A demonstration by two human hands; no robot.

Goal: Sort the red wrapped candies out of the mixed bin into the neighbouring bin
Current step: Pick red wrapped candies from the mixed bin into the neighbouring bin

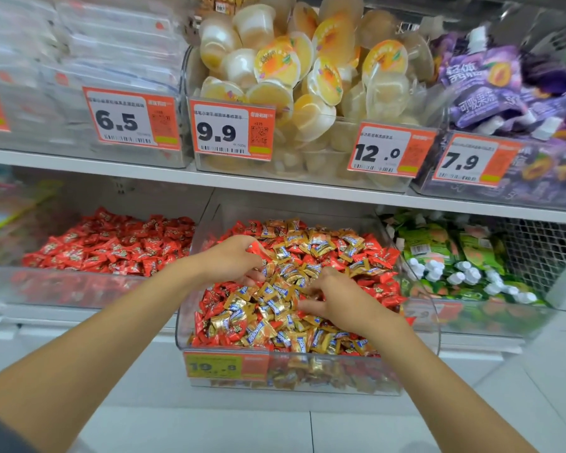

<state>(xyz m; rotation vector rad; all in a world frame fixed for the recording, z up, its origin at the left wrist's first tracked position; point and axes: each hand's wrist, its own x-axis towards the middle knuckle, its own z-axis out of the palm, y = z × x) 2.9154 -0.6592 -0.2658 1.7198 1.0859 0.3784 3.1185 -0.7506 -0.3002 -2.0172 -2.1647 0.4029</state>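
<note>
A clear mixed bin (307, 377) in the middle of the lower shelf holds red wrapped candies (378, 287) mixed with gold and blue ones (275, 305). My left hand (232, 256) is over the bin's back left part and grips red candies (255, 248) in its curled fingers. My right hand (334, 294) lies on the pile at the centre right, its fingers spread and curled into the candies; I cannot tell whether it holds one. The neighbouring bin (62, 289) to the left is filled with red candies (111, 243) only.
To the right stands a bin of green packets with white caps (455, 263). The upper shelf (177, 173) overhangs the bins and carries jelly cups (294, 76), purple pouches (504, 89) and orange price tags (231, 130). White floor tiles lie below.
</note>
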